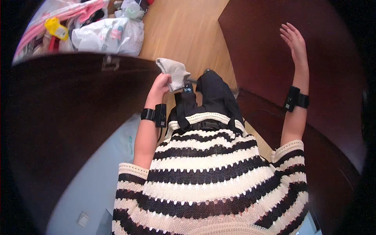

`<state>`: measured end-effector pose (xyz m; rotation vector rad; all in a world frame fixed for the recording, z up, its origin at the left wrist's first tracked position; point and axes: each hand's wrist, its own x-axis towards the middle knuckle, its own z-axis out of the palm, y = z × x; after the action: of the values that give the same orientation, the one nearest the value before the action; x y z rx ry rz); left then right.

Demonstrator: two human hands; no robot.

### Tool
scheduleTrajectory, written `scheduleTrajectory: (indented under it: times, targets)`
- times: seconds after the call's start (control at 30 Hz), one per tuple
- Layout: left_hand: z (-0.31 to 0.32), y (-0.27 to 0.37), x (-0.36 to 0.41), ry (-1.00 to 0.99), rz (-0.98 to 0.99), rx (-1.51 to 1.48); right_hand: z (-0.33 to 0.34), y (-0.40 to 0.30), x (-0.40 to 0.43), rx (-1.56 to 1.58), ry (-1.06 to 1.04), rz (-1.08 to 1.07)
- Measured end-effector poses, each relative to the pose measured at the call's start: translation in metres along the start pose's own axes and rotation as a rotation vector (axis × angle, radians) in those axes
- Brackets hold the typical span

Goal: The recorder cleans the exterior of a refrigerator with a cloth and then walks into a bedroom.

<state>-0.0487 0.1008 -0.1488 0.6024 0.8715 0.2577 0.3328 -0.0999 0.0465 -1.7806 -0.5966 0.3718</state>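
Observation:
A folded, pale grey cloth [175,73] is pinched in my left hand [162,83], its loose end hanging beside my lower leg. My thumb lies over the cloth's near edge. Raised on the far right, my right hand [297,44] holds nothing, its fingers stretched out and slightly spread. Behind it stands a dark reddish-brown wooden panel [264,55]; whether the hand touches the panel I cannot tell. To the left of the cloth is a dark brown door [88,88] with a metal latch or handle fitting [111,63] near its top edge.
Beyond the door, a white plastic bag [126,36], a yellow packet [56,28] and pink fabric or strips [88,10] are piled up. Wood-look flooring [182,26] runs between door and panel. A light wall [88,182] carries a white switch plate [83,219].

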Motion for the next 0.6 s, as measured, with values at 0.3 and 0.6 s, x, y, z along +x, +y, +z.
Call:
scheduleTrajectory:
  times: [0.3,0.6]
  targets:
    - [0.009,-0.004,0.011,-0.023,-0.092,-0.096,-0.012,-0.064,0.005,0.032,0.097,-0.318]
    - [-0.033,0.021,0.027,0.065,-0.132,0.1,0.069,-0.037,0.031,0.003,-0.142,-0.226]
